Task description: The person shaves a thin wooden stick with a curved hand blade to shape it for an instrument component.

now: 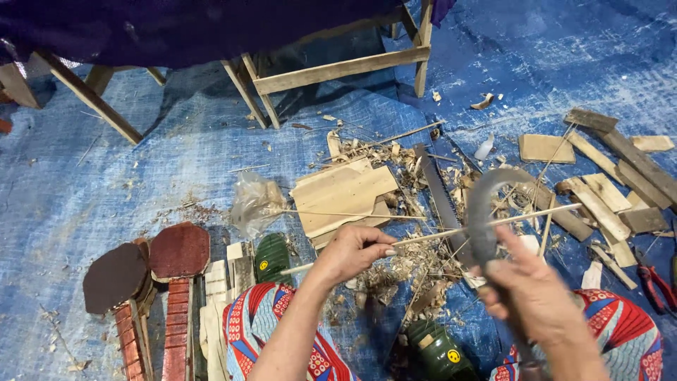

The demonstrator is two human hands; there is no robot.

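My left hand [350, 252] pinches a long thin wooden stick [525, 216] that runs from near my knee up to the right. My right hand [530, 291] grips the handle of a curved grey blade [482, 208], whose hooked end arcs over the stick and rests against it. Wood shavings [412, 264] lie piled under the stick. My knees in red, blue and white patterned cloth [250, 317] frame the bottom of the view.
A blue tarp [141, 169] covers the floor. A flat saw blade [438, 194], a cut wooden board [342, 194], wood offcuts [599, 201], red pliers [656, 282], dark red paddle shapes [151, 261], a plastic bag [255, 201], green bottles [437, 349] and wooden stool legs [331, 70] surround me.
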